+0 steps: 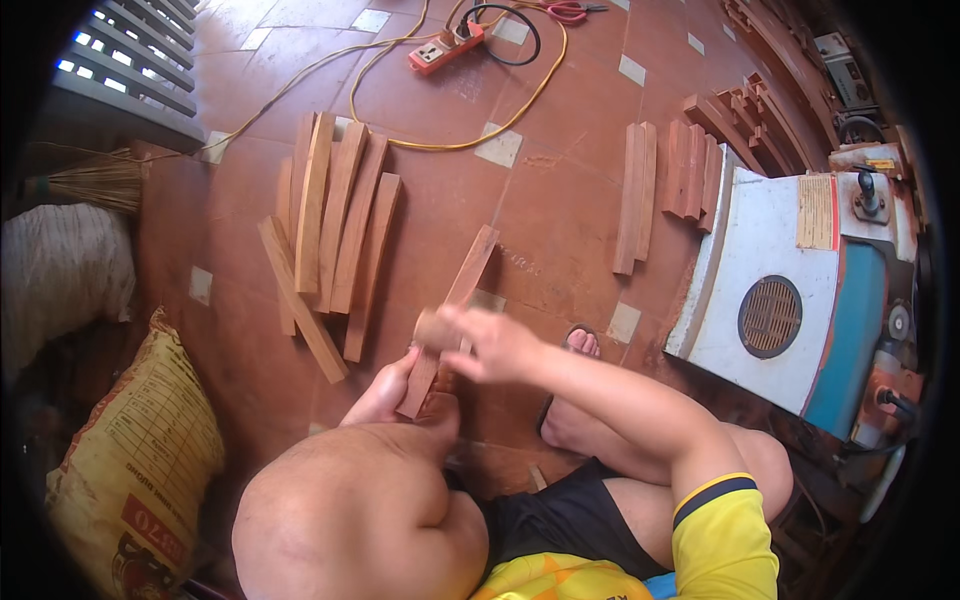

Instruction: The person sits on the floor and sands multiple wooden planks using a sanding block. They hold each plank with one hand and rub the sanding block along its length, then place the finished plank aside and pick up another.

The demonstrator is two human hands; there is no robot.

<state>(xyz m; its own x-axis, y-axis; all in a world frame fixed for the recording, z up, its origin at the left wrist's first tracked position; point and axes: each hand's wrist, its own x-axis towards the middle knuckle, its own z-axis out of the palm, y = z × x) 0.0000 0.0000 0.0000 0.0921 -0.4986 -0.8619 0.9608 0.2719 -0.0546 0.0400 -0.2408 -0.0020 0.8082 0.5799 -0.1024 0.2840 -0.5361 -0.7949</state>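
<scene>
Head view: a reddish-brown wooden strip [470, 268] lies obliquely at the centre of the frame, its lower end beside the left hand [385, 388] and its middle beneath the right hand [492, 343]. The left hand is closed around the lower end, its fingers partly hidden, while the right, blurred and half-curled, grasps a tan pad [432, 330] against the strip; the right forearm [620, 395] slants in from the lower right, its elbow bent.
</scene>
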